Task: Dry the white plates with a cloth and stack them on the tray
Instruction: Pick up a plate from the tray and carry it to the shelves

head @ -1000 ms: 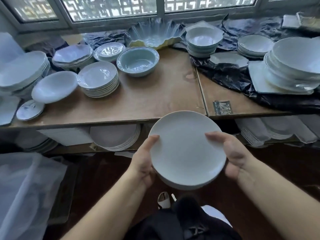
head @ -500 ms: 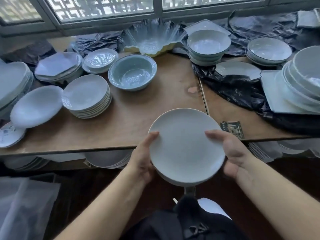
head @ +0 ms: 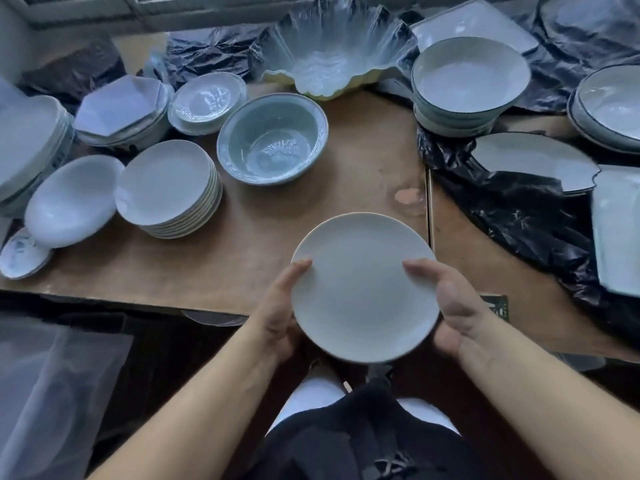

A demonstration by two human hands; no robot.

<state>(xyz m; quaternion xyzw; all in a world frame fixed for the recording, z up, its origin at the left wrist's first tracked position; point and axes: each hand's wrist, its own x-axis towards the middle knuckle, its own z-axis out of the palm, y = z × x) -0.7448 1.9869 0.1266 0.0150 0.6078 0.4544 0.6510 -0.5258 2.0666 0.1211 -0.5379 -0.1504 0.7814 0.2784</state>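
I hold a small stack of white plates [head: 360, 289] level over the front edge of the wooden table [head: 346, 168]. My left hand [head: 277, 317] grips its left rim, thumb on top. My right hand [head: 453, 306] grips the right rim the same way, fingers hidden underneath. Another stack of white plates [head: 169, 188] stands on the table at the left. No cloth and no tray can be seen.
A pale green bowl [head: 273, 143] stands behind the held plates. White bowls [head: 467, 84] and black plastic sheeting [head: 519, 209] lie at the right. More dishes [head: 72, 199] crowd the left edge, and a frilled glass bowl [head: 332, 57] sits at the back.
The plates in my hands have moved forward, from below the table edge to over its front. The view has tilted down toward the tabletop. My grip is unchanged.
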